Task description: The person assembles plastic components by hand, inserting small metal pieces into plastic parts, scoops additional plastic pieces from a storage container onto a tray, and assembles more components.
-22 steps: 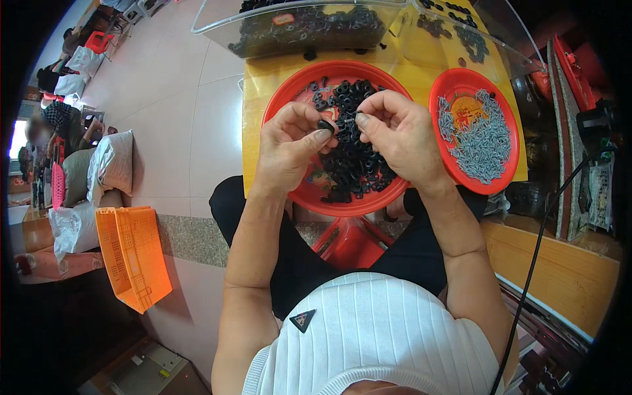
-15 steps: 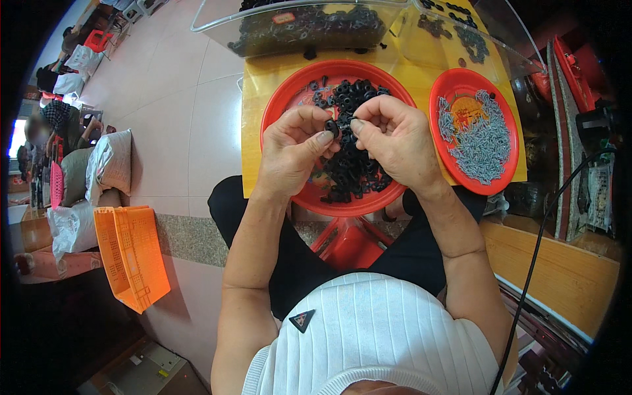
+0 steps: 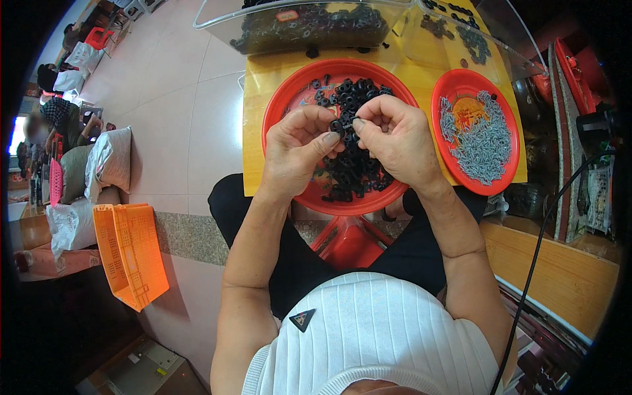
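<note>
Over a round red tray (image 3: 268, 112), both my hands meet in a close pinch. Between thumb and forefinger, my left hand (image 3: 296, 148) grips a small black ring-shaped part (image 3: 336, 126). A short silvery screw (image 3: 347, 123) shows between the two hands, lined up with that part. My right hand (image 3: 403, 141) pinches its outer end, where a bit of black shows; the fingertips hide the rest. Beneath the hands lies a heap of small black plastic parts (image 3: 352, 172). To the right, a red oval plate (image 3: 436, 125) holds many loose silvery screws (image 3: 484, 148).
A clear plastic bin (image 3: 316, 33) full of black parts stands at the table's far side, another clear bin (image 3: 454, 39) beside it. The yellow table (image 3: 253, 158) has a few stray parts. An orange crate (image 3: 131, 257) is on the floor left; a black cable (image 3: 536, 243) hangs right.
Hardly anything differs. The fingers of my left hand have shifted slightly on the black part, and the view has moved a little.
</note>
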Demonstrator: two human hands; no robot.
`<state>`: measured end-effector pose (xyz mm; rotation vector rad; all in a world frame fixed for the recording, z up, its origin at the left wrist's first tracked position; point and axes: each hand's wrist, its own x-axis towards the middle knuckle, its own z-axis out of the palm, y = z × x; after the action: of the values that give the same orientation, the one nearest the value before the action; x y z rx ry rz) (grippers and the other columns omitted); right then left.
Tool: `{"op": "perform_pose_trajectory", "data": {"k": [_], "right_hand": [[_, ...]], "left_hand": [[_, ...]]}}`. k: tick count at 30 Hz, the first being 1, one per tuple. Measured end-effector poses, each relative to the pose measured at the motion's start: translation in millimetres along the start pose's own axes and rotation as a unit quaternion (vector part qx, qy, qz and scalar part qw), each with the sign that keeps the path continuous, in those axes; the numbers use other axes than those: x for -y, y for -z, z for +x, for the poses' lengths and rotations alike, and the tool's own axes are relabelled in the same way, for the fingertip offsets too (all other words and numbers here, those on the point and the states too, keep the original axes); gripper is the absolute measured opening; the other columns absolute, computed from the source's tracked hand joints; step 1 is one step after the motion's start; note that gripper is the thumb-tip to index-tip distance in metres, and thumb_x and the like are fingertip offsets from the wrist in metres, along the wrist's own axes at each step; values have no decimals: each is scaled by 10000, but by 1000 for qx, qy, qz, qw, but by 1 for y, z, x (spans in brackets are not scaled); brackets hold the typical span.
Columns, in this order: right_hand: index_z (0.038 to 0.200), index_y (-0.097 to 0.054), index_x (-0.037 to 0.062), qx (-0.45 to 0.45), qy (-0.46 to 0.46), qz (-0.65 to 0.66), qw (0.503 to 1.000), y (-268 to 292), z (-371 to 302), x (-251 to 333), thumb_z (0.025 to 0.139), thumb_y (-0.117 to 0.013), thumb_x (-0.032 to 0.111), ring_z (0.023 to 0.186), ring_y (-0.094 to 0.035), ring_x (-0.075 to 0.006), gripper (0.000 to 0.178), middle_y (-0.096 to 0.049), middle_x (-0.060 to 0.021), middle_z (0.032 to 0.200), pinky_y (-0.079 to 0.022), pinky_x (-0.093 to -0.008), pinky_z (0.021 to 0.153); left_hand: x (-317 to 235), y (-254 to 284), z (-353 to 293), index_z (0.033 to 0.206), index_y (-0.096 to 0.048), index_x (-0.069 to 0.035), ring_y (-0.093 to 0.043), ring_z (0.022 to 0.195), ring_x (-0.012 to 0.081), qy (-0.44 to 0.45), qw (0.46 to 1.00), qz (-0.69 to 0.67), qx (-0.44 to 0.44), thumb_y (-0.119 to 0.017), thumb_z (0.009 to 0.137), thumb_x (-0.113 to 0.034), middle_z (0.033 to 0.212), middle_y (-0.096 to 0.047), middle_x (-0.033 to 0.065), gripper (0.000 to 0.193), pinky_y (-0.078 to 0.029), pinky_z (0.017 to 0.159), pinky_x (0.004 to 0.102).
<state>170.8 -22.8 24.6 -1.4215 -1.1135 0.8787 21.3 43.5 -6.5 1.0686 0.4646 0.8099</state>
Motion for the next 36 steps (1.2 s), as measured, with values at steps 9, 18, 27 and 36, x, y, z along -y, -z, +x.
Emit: {"op": "perform_pose_trajectory", "data": {"k": [9, 18, 27, 36], "right_hand": [[786, -577, -12, 6, -12, 0, 1000, -3, 0, -2, 757, -592, 70, 610, -563, -73, 88, -598, -45, 663, -461, -233, 553], [821, -580, -10, 82, -80, 153, 982, 4, 6, -2, 785, -583, 76, 564, -554, -65, 93, -576, -35, 667, -465, -185, 475], [827, -579, -11, 96, -94, 170, 976, 4, 6, -2, 783, -591, 73, 564, -553, -66, 96, -576, -38, 683, -472, -180, 482], [878, -584, 0, 169, -152, 304, 925, 13, 15, -16, 771, -600, 45, 569, -564, -76, 118, -585, -51, 725, -507, -183, 509]], "left_hand": [[3, -4, -1, 967, -540, 1, -580, 695, 100, -18, 998, 56, -3, -599, 773, 11, 795, -586, 43, 203, -470, 597, 202], [-1, -3, -4, 967, -551, 12, -563, 694, 85, -4, 998, 61, -2, -599, 780, 2, 810, -587, 39, 194, -478, 617, 198], [1, -2, -4, 972, -563, 24, -567, 720, 93, -33, 997, 68, -8, -594, 770, 31, 820, -593, 46, 205, -483, 645, 198], [0, -6, -6, 973, -573, 26, -564, 736, 87, -56, 994, 98, -10, -591, 765, 45, 825, -591, 41, 210, -482, 659, 199]]}}
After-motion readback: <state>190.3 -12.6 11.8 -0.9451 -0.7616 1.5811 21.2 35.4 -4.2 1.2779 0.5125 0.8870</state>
